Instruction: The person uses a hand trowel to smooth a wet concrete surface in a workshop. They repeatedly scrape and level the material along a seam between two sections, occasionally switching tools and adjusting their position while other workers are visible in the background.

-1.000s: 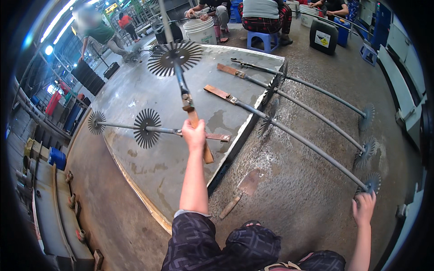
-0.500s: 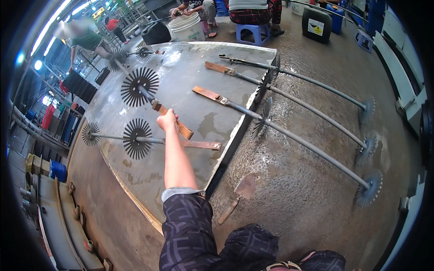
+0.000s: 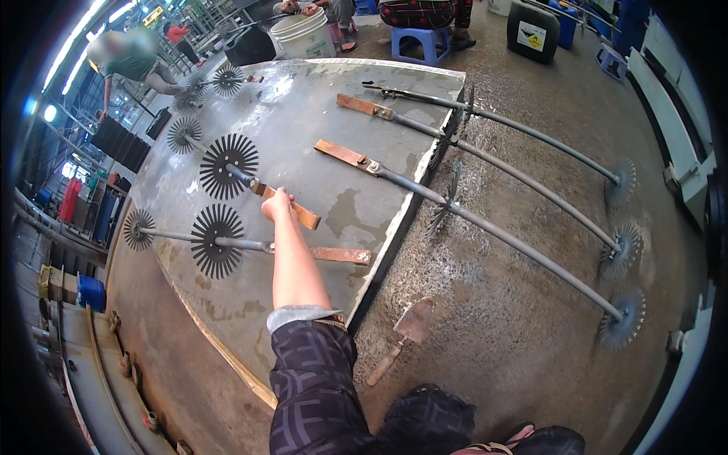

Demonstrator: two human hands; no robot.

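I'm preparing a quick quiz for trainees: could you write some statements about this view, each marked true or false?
1. The left hand grips a flat brown bar-shaped handle. True.
2. A brown-handled metal trowel lies on the flat grey slab. False: the trowel lies on the wet brown floor.
3. Three long grey rods with toothed round discs extend past the slab's right edge. True.
4. The right hand holds a rod. False: the right hand is out of view.
5. A black plastic canister stands on the floor. True.
6. The plastic stool nearest the slab is red. False: that stool is blue.
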